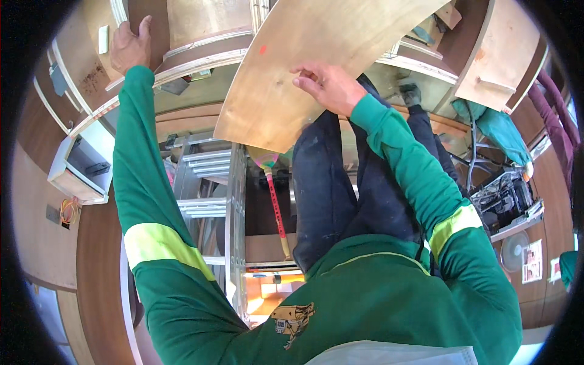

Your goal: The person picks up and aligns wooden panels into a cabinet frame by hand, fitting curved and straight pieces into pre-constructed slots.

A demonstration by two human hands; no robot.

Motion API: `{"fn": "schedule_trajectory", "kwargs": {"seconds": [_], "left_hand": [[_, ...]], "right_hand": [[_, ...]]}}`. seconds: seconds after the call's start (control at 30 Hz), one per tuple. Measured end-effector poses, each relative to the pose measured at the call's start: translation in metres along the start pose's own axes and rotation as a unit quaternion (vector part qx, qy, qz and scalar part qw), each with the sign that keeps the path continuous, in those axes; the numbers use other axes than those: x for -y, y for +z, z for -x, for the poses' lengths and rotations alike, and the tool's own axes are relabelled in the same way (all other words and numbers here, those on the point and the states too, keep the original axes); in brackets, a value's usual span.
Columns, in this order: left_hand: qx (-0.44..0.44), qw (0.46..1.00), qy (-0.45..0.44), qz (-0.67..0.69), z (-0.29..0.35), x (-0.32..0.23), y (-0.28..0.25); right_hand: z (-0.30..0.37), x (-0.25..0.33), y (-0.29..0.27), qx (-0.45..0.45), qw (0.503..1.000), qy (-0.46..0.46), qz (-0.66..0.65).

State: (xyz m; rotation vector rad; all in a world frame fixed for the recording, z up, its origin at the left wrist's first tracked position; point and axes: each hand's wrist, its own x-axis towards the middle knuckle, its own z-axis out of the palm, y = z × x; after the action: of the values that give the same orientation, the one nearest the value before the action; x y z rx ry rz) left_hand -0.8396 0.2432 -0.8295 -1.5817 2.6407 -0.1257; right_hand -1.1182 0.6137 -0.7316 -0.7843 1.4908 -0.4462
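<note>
At the upper left, my left hand (131,47) is curled over the pale edge of a cabinet divider (118,11), its thumb standing out to the right. A large, thin plywood sheet (267,91) lies aslant across the cabinet frame (201,62), a small red mark on its face. Over the sheet's right part hovers my right hand (331,88), fingers loosely bent and thumb apart, with nothing in it. Whether its fingertips touch the wood is hard to tell. My legs (325,188) are below, partly behind the sheet.
An aluminium stepladder (210,188) stands left of my legs, beside a broom (274,201) with a red handle. Right of me are a power saw on a stand (502,198), a green cloth bag (502,137) and a round fan (514,249). An open white box (88,164) hangs at left.
</note>
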Motion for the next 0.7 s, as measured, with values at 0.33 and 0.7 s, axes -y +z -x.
{"fn": "schedule_trajectory", "kwargs": {"seconds": [0.33, 0.7], "left_hand": [[-0.103, 0.994, -0.024, 0.015, 0.022, 0.016, 0.044], [0.058, 0.997, -0.036, 0.047, 0.023, -0.009, -0.008]], "right_hand": [[0.001, -0.008, -0.005, -0.027, 1.0, -0.004, -0.007], [-0.082, 0.066, -0.047, -0.011, 0.987, -0.134, 0.091]]}}
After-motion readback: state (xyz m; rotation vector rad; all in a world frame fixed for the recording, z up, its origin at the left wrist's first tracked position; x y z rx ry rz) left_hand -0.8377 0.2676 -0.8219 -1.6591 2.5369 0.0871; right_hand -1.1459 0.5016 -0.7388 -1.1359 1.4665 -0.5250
